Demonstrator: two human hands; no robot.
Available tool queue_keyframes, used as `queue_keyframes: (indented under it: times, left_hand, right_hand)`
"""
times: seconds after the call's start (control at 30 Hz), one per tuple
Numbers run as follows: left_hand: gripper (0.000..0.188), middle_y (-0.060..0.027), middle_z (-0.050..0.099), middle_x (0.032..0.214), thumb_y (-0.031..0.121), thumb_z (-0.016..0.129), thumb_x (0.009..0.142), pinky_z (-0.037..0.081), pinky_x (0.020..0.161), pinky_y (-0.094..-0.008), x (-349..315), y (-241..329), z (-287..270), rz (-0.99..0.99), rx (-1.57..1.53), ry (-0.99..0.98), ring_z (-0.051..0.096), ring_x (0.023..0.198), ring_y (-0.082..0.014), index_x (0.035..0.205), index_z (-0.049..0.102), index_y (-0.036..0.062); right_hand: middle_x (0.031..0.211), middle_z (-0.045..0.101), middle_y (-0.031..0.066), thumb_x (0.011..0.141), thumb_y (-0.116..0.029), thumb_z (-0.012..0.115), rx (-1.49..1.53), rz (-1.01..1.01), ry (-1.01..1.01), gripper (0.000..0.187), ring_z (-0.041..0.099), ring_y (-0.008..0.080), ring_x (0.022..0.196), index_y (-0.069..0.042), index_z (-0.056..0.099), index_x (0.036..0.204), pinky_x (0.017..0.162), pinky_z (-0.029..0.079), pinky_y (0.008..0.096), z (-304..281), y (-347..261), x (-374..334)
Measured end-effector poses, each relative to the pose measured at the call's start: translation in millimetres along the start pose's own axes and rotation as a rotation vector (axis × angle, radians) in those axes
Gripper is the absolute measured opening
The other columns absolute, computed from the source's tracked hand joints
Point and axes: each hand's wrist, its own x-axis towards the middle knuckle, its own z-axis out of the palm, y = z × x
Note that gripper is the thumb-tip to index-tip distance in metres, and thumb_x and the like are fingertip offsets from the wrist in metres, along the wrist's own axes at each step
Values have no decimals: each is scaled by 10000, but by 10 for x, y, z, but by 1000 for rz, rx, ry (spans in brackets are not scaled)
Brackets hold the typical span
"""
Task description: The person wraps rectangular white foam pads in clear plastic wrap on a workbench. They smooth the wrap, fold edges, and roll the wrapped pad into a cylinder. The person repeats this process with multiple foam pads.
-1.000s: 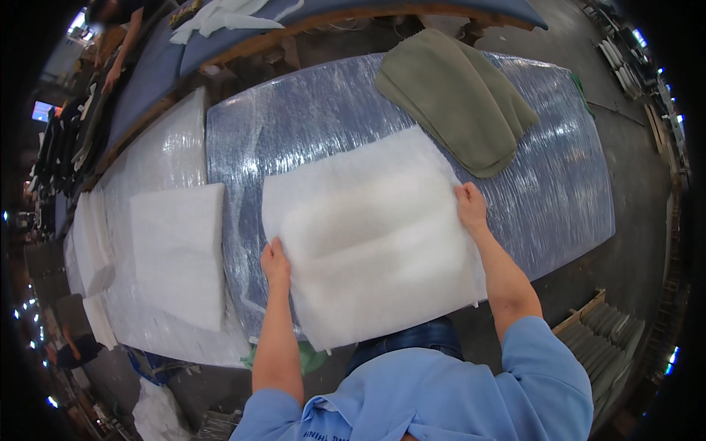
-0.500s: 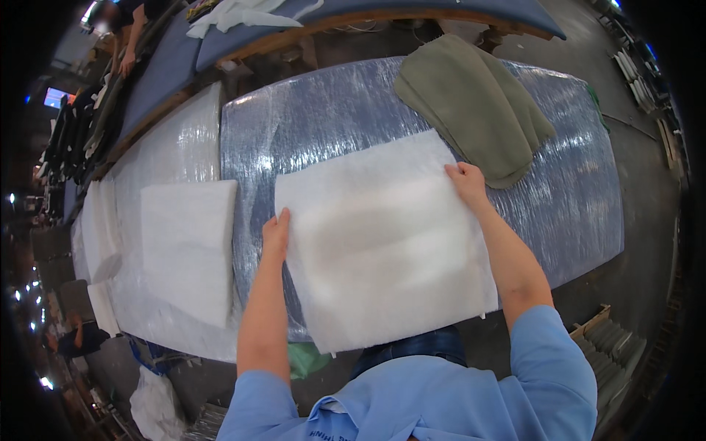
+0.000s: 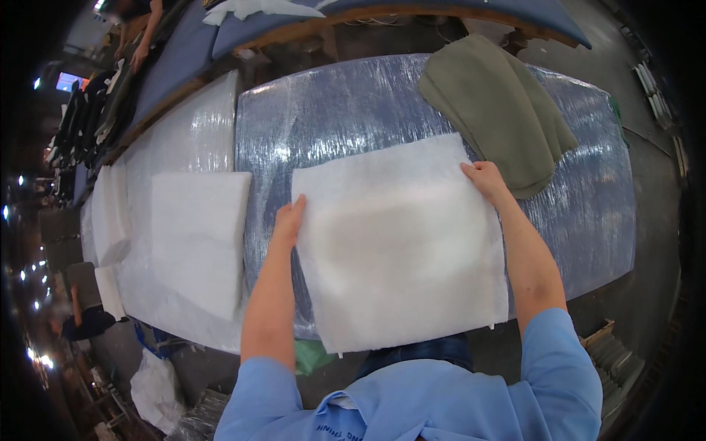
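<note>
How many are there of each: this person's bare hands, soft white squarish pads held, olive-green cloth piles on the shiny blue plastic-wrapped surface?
Bare left hand and bare right hand: 2
Soft white squarish pad, held: 1
Olive-green cloth pile: 1
Total: 4

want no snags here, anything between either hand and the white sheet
Nothing visible: the left hand holds the sheet at its left edge, the right hand at its right. The olive cloth lies beyond the right hand.

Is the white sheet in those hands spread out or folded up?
Spread out: the white sheet stretches wide between the left hand and right hand, one at each side. Hidden layers underneath: cannot tell.
</note>
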Motion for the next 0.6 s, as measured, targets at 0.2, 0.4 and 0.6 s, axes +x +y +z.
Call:
queue_keyframes:
  times: [0.2, 0.4, 0.6]
  left_hand:
    - [585, -167, 715, 1245, 441, 630, 1040, 534, 921, -392, 154, -224, 20, 154, 77, 132, 677, 1099, -255, 1309, 658, -77]
    - [653, -178, 696, 1306, 503, 654, 1016, 525, 1014, -405, 63, 162, -3, -130, -77, 10, 668, 1197, -275, 1327, 653, -71]
    - [587, -177, 708, 1253, 458, 648, 1018, 530, 939, -404, 352, 161, 184, 41, 146, 21, 692, 1073, -288, 1297, 674, -58]
  right_hand:
    - [692, 598, -3, 971, -364, 711, -27, -40, 256, 354, 510, 127, 649, -42, 713, 825, 623, 438, 363, -66, 395, 54]
    - [745, 668, 20, 982, -463, 702, 181, 199, 4, 455, 598, 185, 699, -30, 730, 847, 665, 488, 411, -17, 113, 86]
    - [816, 725, 88, 963, -418, 704, -82, 30, 21, 391, 693, 231, 818, -29, 746, 935, 734, 533, 433, -21, 114, 272]
